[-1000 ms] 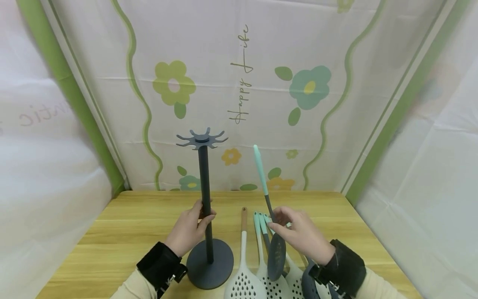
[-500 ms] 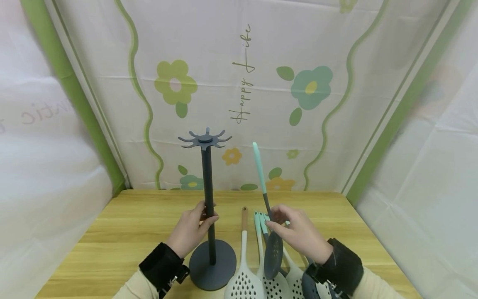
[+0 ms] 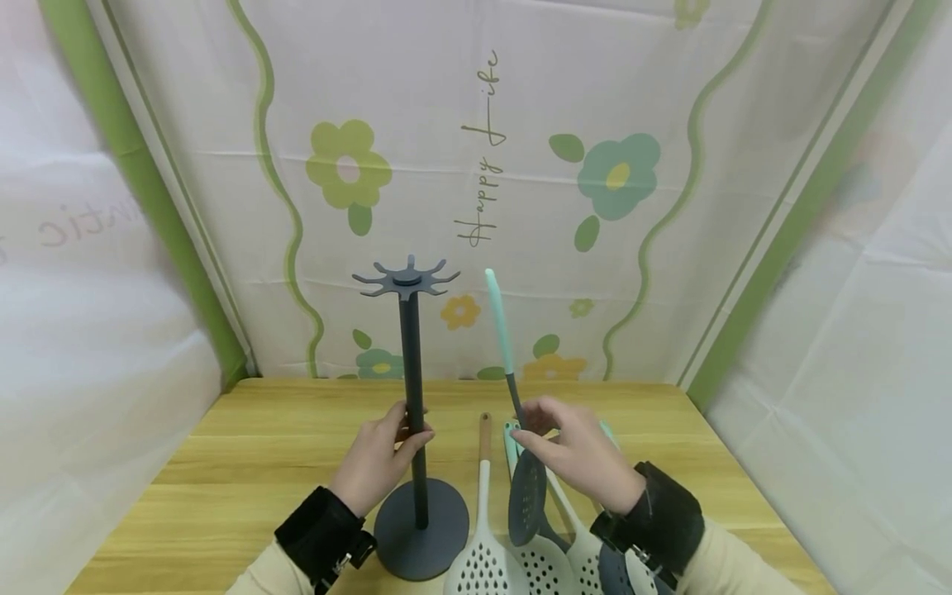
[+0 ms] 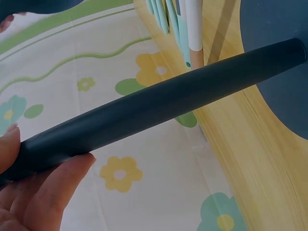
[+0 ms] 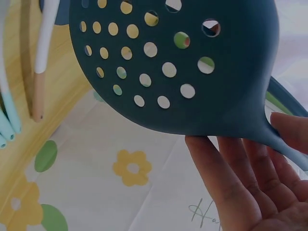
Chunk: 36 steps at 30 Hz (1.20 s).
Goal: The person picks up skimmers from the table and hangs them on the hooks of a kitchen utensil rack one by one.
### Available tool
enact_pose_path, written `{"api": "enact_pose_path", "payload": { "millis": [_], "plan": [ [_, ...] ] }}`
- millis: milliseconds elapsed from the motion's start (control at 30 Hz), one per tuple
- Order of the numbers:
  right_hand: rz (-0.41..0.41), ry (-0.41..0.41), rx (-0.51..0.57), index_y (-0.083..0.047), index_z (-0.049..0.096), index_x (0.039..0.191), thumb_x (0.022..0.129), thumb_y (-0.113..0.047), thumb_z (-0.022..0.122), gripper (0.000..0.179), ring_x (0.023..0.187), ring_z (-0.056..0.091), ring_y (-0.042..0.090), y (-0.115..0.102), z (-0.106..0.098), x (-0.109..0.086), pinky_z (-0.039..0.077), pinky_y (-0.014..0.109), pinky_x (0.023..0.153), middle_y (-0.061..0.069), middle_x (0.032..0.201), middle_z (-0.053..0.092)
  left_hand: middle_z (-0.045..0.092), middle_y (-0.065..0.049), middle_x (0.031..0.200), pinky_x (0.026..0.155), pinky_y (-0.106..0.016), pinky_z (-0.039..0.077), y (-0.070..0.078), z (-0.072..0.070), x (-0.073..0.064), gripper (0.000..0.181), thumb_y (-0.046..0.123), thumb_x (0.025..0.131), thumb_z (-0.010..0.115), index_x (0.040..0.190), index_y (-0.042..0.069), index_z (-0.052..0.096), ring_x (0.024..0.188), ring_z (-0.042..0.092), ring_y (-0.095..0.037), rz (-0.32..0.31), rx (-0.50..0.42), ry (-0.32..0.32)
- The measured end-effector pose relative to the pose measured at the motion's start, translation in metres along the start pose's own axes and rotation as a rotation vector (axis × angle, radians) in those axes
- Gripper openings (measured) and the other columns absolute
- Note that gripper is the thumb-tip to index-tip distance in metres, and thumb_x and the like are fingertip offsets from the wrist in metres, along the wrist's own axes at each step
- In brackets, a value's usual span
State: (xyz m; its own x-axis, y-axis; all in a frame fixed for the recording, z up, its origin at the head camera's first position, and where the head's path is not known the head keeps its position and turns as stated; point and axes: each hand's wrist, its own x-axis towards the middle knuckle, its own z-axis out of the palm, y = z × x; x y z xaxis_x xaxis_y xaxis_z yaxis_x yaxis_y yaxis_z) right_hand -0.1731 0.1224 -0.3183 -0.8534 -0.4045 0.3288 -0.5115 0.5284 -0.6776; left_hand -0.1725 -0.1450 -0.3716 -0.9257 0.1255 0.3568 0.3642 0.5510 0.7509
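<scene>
A dark grey utensil stand [image 3: 411, 355] with a round base and a ring of hooks on top stands upright on the wooden table. My left hand [image 3: 375, 459] grips its pole, which crosses the left wrist view as a dark tube [image 4: 144, 115]. To the right of the stand, my right hand [image 3: 576, 454] holds a dark skimmer [image 3: 527, 500] by its neck, bowl down and mint handle pointing up, tilted a little to the left. In the right wrist view the perforated skimmer bowl [image 5: 240, 62] fills the top, with the thumb and fingers at its neck.
Several more utensils lie on the table in front: a white skimmer with a brown handle end [image 3: 484, 504] beside the stand's base, and white and dark ones with mint handles, partly under the right hand. A patterned cloth [image 3: 416, 99] hangs behind the table [image 3: 283, 438].
My right hand has moved left with the skimmer, bringing its mint handle closer to the stand's hooks and slightly higher. My left hand keeps its grip on the pole.
</scene>
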Motion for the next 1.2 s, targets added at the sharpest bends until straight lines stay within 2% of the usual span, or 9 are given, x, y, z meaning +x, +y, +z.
{"api": "enact_pose_path", "payload": {
  "millis": [367, 600, 1200],
  "plan": [
    [-0.030, -0.014, 0.010, -0.004, 0.069, 0.110, 0.095, -0.033, 0.064, 0.033, 0.088, 0.065, 0.015, -0.008, 0.001, 0.007, 0.060, 0.032, 0.074, -0.001, 0.095, 0.069, 0.072, -0.003, 0.101, 0.088, -0.034, 0.059, -0.002, 0.000, 0.000, 0.028, 0.018, 0.096, 0.063, 0.120, 0.004, 0.063, 0.105, 0.071, -0.031, 0.019, -0.007, 0.006],
    [-0.053, -0.014, 0.001, -0.004, 0.069, 0.108, 0.095, -0.032, 0.065, 0.031, 0.086, 0.066, 0.013, -0.009, 0.002, 0.011, 0.060, 0.032, 0.073, -0.001, 0.093, 0.070, 0.072, -0.002, 0.101, 0.090, -0.033, 0.058, -0.002, 0.001, -0.001, 0.025, 0.016, 0.096, 0.062, 0.119, 0.006, 0.063, 0.106, 0.071, -0.030, -0.001, -0.006, 0.004],
    [-0.055, -0.028, -0.003, -0.002, 0.070, 0.112, 0.095, -0.030, 0.065, 0.033, 0.088, 0.066, 0.015, -0.012, 0.004, 0.019, 0.059, 0.033, 0.073, 0.000, 0.094, 0.071, 0.071, -0.002, 0.100, 0.090, -0.034, 0.058, -0.001, 0.001, 0.000, 0.024, 0.016, 0.096, 0.062, 0.118, 0.006, 0.062, 0.106, 0.071, -0.029, 0.000, -0.016, 0.007]
  ]
}}
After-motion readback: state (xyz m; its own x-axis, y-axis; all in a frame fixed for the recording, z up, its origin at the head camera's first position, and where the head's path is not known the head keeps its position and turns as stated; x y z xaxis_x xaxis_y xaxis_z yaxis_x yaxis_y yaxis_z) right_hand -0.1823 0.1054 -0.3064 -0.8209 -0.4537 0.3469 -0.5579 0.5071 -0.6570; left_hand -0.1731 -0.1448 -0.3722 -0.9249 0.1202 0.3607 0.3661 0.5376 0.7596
